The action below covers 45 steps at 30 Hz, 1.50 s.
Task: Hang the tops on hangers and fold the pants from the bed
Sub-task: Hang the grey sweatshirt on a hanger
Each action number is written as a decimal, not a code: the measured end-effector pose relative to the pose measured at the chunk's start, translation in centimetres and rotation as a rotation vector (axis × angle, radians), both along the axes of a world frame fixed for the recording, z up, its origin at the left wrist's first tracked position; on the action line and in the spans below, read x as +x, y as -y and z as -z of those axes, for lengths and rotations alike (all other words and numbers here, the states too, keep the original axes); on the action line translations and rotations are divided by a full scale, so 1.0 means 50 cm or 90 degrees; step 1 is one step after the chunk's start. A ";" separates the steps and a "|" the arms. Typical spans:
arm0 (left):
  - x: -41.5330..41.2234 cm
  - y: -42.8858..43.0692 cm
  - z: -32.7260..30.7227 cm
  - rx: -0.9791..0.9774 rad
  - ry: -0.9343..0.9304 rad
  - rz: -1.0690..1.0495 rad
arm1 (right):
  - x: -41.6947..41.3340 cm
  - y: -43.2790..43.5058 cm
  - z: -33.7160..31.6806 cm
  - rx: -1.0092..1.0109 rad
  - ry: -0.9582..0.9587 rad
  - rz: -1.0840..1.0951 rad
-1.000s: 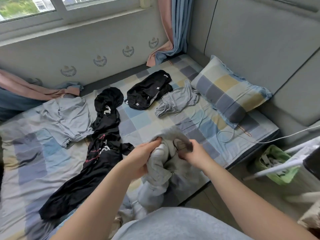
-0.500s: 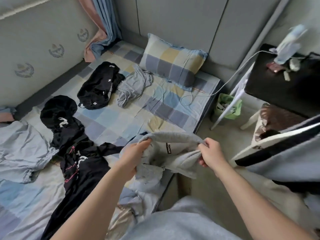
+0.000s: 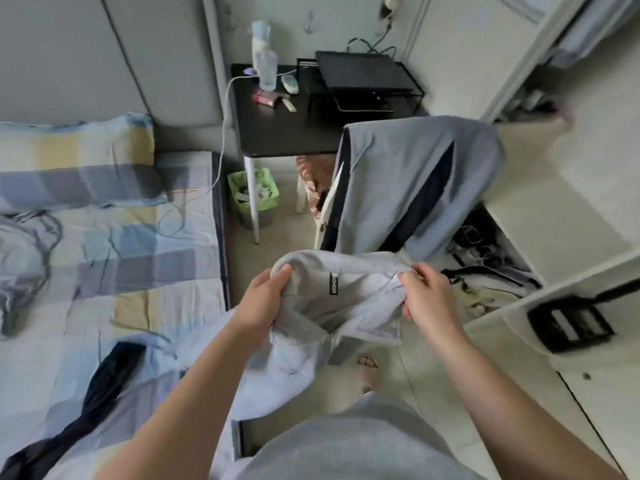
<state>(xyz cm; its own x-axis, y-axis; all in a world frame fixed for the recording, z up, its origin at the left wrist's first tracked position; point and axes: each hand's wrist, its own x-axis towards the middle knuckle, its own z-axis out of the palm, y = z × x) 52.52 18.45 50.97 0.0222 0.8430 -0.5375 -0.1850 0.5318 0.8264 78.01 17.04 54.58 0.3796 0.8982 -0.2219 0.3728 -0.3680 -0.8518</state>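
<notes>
Gripping the grey top [image 3: 349,306] by its neck, both hands hold it as they did 0.5 s ago. L hand [image 3: 261,303] has its thumb over the bunched edge w/ fingers curled under it. R hand [image 3: 427,296] pinches the opposite edge, fingers curled. The neck opening is stretched between them, black label [image 3: 334,284] facing up.

Main change is the view: it has swung right. The window wall, curtain and most of the black clothes are gone from sight. Only one black garment [image 3: 114,372] and a grey one [image 3: 20,244] still show on the bed [image 3: 145,271], plus the pillow [image 3: 76,161].

The black desk [image 3: 277,129], green bin [image 3: 254,192] and blue-grey jacket [image 3: 415,181] on a chair now fill the centre.

The top was over the bed's edge before. Now it hangs over the floor beside the bed, just in front of the jacket, its lower part trailing down toward the bed's corner. A foot [image 3: 367,368] shows below it.
</notes>
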 end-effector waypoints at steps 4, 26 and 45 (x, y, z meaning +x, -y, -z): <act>0.163 -0.073 -0.027 0.039 -0.028 0.106 | 0.151 0.006 -0.028 0.051 0.004 0.092; 1.036 -0.559 -0.337 0.337 -0.046 0.377 | 0.906 -0.292 -0.289 0.297 0.072 0.312; 1.385 -1.041 -0.955 0.663 0.156 0.461 | 1.126 -0.703 -0.905 0.507 0.435 0.474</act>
